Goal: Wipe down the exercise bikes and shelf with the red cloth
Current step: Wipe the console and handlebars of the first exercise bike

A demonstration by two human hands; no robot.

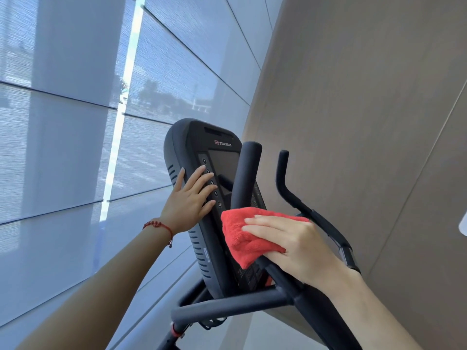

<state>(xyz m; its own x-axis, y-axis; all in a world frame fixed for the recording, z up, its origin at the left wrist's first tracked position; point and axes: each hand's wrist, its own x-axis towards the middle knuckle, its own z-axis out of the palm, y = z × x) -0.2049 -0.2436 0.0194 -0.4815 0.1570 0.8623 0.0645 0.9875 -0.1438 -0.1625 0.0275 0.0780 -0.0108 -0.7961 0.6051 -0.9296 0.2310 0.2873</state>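
A black exercise bike console [202, 147] with a dark screen and a column of number buttons stands in front of me, tilted in the view. My left hand [192, 198] lies flat with straight fingers against the console's left edge and buttons. My right hand [285, 241] presses the red cloth [242, 236] onto the lower part of the console, fingers straight across the cloth and thumb under its lower edge. The cloth hides part of the control panel. Black handlebars [246, 173] rise in front of the screen.
A second handlebar prong [283, 178] stands to the right, close to a beige wall [366, 109]. Windows with grey roller blinds [75, 122] fill the left. The bike's crossbar [227, 306] runs below the console.
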